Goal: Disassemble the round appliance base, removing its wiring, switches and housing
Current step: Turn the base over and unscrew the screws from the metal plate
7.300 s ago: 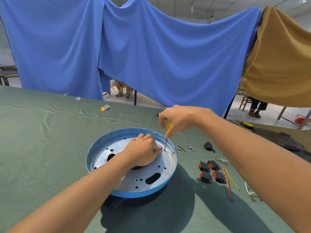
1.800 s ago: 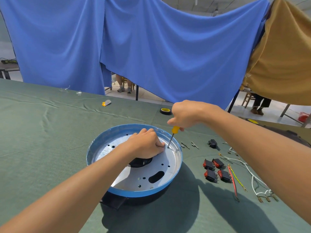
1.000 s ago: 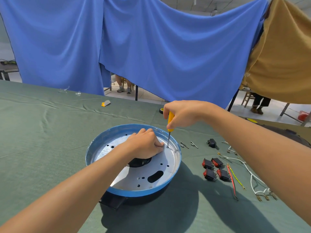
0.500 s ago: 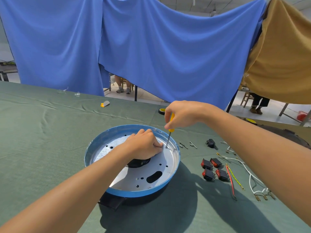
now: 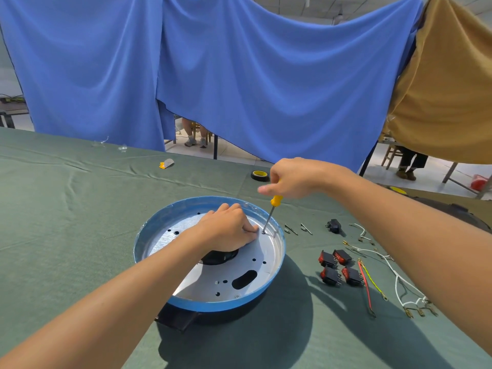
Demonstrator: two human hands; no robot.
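Note:
The round appliance base [image 5: 277, 272], blue-rimmed with a silver perforated plate inside, sits on the green table. My left hand [image 5: 226, 229] rests curled on the plate with its fingertips next to a screw near the far right rim. My right hand [image 5: 292, 179] grips the yellow handle of a small screwdriver [image 5: 270, 213] whose tip stands on that screw. To the right lie several black-and-red switches [image 5: 338, 267], red, yellow and white wires [image 5: 383, 283] and a few small screws [image 5: 296, 229].
A black plastic part [image 5: 175, 318] sticks out under the base's near side. A tape roll [image 5: 260, 176] and a small yellow-and-grey piece [image 5: 166, 164] lie farther back. A dark round cover [image 5: 452, 213] sits at the far right. Blue and tan cloths hang behind.
My right hand has shifted its grip on the screwdriver handle, with a finger now stretched out to the left; the tip stays on the same screw. My left hand has not moved.

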